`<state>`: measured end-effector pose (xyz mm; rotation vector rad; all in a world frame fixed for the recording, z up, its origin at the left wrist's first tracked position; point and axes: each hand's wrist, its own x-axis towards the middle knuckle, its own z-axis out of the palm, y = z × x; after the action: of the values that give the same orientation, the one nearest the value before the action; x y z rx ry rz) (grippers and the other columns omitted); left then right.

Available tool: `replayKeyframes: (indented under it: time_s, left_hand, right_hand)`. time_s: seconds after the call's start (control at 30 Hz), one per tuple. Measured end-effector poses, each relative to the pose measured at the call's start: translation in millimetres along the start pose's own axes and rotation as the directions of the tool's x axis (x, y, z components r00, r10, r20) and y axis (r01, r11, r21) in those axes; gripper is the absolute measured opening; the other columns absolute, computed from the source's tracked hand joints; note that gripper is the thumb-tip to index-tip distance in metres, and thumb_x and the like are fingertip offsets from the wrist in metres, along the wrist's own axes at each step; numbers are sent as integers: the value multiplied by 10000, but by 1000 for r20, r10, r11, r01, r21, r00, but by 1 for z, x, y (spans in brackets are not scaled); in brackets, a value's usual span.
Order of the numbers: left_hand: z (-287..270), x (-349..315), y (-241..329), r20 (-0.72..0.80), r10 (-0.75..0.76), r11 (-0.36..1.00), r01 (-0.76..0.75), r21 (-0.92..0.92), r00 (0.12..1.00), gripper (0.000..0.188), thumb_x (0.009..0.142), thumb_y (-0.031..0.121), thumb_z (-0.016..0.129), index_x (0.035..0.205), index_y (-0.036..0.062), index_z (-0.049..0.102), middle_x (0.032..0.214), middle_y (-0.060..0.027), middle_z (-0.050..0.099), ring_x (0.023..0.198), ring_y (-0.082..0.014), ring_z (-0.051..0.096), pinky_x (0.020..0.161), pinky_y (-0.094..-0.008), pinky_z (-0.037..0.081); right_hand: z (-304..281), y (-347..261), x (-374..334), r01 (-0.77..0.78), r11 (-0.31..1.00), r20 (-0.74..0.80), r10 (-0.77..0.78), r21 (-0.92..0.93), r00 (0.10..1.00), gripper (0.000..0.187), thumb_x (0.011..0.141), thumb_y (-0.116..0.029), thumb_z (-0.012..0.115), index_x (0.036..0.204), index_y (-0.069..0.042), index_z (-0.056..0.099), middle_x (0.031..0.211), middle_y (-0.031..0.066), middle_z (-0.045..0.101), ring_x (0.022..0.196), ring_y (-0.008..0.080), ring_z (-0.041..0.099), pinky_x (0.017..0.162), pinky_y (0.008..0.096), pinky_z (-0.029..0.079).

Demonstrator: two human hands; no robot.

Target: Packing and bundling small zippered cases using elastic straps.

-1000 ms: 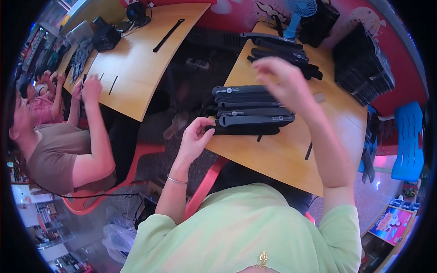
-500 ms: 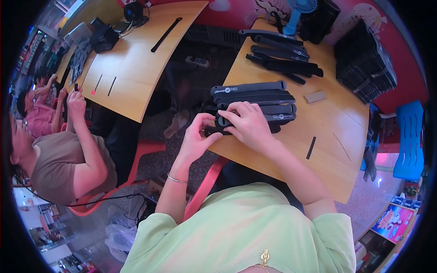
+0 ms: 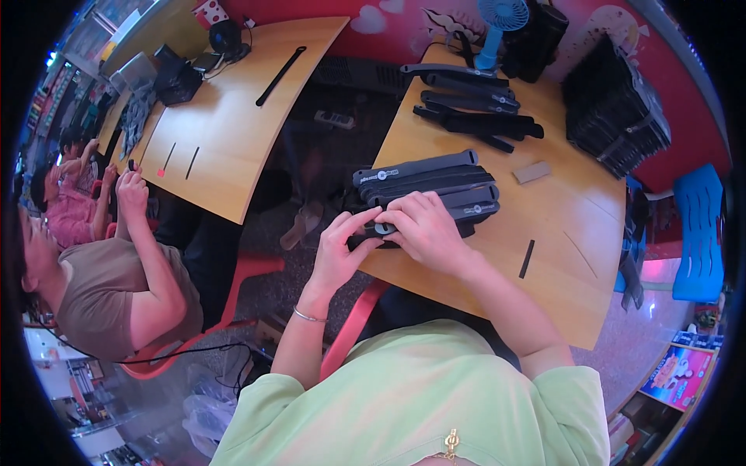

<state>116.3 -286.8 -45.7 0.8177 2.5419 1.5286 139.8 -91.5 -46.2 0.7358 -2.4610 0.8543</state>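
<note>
The fingers of your left hand (image 3: 339,250) and right hand (image 3: 426,227) look pinched on the end of one strap (image 3: 384,229), and an uneven tug could make it slip or drag the stacked straps (image 3: 420,180) askew. It lies at the stack's front, by the table's (image 3: 536,210) left edge, its rounded grey end showing, the rest mostly hidden.
</note>
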Motion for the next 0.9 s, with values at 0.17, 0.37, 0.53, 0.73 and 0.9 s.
replayKeyframes:
  time_s: [0.17, 0.37, 0.53, 0.73, 0.9]
  left_hand:
    - [1, -1, -2, -20, -5, 1000, 4, -20, 1000, 484, 699, -29, 735, 1165, 60, 644, 840, -79, 596, 735, -174, 560, 688, -272, 502]
    - [-3, 0, -6, 1, -12, 998, 12, -63, 1000, 482, 688, -47, 737, 1149, 64, 650, 879, -68, 620, 733, -167, 557, 693, -264, 496]
    - [-3, 1, -7, -5, 22, 998, -22, -65, 1000, 464, 697, -55, 730, 1138, 66, 653, 928, -68, 634, 766, -159, 575, 712, -255, 500]
    - [-6, -1, -13, 35, -15, 997, 18, -75, 999, 439, 720, -35, 724, 1136, 89, 658, 934, -73, 633, 767, -169, 604, 710, -254, 506]
    - [-2, -2, 4, -49, 98, 984, -89, 155, 994, 445, 719, 52, 758, 1148, 129, 666, 822, -61, 583, 661, -193, 584, 606, -278, 487]
  right_hand:
    - [0, 2, -1, 8, 1000, -7, -8, 30, 1000, 341, 684, -120, 762, 992, -102, 617, 939, 26, 584, 921, 215, 563, 815, 356, 413]
    - [3, -2, -3, 15, 998, -81, -10, 53, 997, 325, 662, -100, 756, 967, -112, 643, 907, 23, 584, 878, 224, 567, 774, 348, 417]
    - [5, -3, -3, -2, 999, -91, 7, 54, 996, 304, 664, -80, 748, 951, -115, 655, 906, 18, 590, 872, 219, 568, 770, 343, 417]
    - [3, -6, -2, -16, 997, -82, 22, 78, 996, 284, 695, -100, 745, 958, -104, 638, 915, 24, 597, 883, 211, 583, 782, 345, 425]
    - [-2, -5, 1, -76, 994, -72, 82, 82, 994, 262, 728, -83, 713, 975, -95, 626, 919, 39, 597, 884, 235, 579, 765, 353, 421]
